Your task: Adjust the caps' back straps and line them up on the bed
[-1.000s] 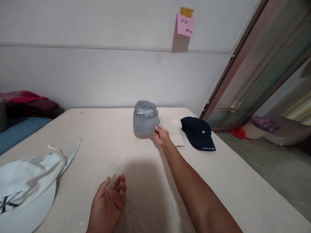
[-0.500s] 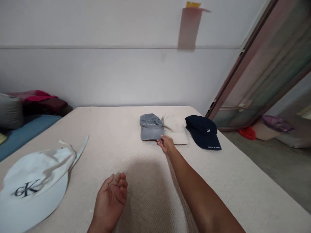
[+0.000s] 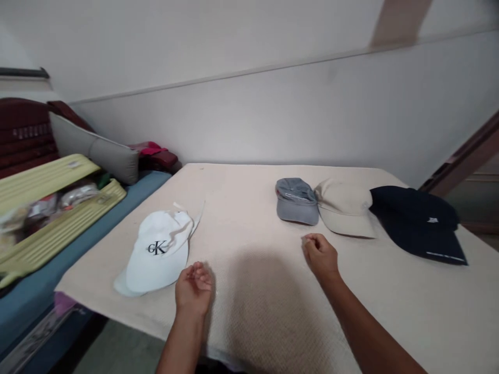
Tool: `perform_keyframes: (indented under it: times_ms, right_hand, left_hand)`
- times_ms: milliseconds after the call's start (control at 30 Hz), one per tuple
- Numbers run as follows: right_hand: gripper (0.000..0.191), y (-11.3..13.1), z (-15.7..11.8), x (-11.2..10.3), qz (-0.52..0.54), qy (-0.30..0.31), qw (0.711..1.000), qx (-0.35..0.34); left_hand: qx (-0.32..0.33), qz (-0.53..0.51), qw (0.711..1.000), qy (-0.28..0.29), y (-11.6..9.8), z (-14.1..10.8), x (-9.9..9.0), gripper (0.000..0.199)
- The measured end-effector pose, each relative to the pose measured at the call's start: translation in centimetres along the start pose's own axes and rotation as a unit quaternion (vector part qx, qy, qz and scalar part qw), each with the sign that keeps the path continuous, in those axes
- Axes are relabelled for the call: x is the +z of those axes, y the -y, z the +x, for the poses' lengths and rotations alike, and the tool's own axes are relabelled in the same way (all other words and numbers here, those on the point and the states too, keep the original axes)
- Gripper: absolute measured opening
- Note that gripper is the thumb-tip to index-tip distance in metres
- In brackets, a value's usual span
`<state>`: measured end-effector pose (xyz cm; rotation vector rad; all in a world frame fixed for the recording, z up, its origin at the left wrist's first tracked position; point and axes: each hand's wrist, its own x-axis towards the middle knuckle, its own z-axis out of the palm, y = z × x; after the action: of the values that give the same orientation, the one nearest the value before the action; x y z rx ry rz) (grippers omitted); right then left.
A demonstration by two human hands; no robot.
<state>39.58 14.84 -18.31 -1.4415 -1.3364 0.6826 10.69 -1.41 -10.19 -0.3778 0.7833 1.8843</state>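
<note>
On the cloth-covered table (image 3: pixel 234 208), a grey cap (image 3: pixel 297 202), a beige cap (image 3: pixel 345 208) and a navy cap (image 3: pixel 417 221) stand in a row at the right, brims toward me. A white cap (image 3: pixel 159 254) with black "CK" letters lies at the left, its strap at the back. My left hand (image 3: pixel 194 285) is palm up with curled fingers beside the white cap, holding nothing I can see. Just in front of the grey cap, my right hand (image 3: pixel 319 254) is closed and touches no cap; nothing shows in it.
At the left, a blue bed or bench (image 3: pixel 150 182) carries a grey cushion (image 3: pixel 113 156) and yellow-green plastic racks (image 3: pixel 50 239) with bagged items. A white wall (image 3: pixel 234 119) rises behind the table. A door frame (image 3: pixel 463 150) stands at the far right.
The view has turned left, bringing more of the bed in. My right hand has let go of the grey cap's brim and drawn back toward me. My left hand is now nearer the white cap.
</note>
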Motion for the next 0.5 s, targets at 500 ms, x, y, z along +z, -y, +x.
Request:
perform_keyframes:
  times_ms: [500]
  right_hand:
    - [0.021,0.8,0.3,0.2,-0.132,0.018,0.991,-0.034]
  left_hand:
    - [0.145,0.019,0.988,-0.058,-5.6,-0.2,-5.9,0.018]
